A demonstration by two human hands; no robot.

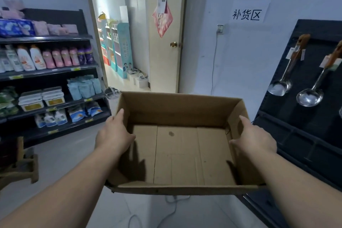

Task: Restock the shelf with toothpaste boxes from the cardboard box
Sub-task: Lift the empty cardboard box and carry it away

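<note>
Grip, two-handed, on the cardboard box (177,153), which hung clear of the floor (64,153). Left hand (114,135) clasped the wall at 9 o'clock of the box, thumb hooked over the rim to the inside, fingers laid along the outside. Right hand (254,139) mirrored this on the 3 o'clock wall. Each grip pinched card only and carried nothing else.

Progress: box interior was bare, showing only bottom flaps and one small dark spot. No toothpaste boxes were seen in it or in either hand, and none could be picked out on the shelving in view. Judgement: unloading looked complete for this carton. What remained was probably only putting the empty box away. Could not confirm this, as the toothpaste's own spot was not identifiable.

Position: box sat squarely between the two grips, open top up, near edge at 6 o'clock toward the person. Stocked shelf (48,72) with bottles (55,57) and pouches (84,87) stood at 10 o'clock, well apart. Dark rack (296,135) with hanging ladles (310,96) stood at 2 o'clock, near the right wall.
</note>
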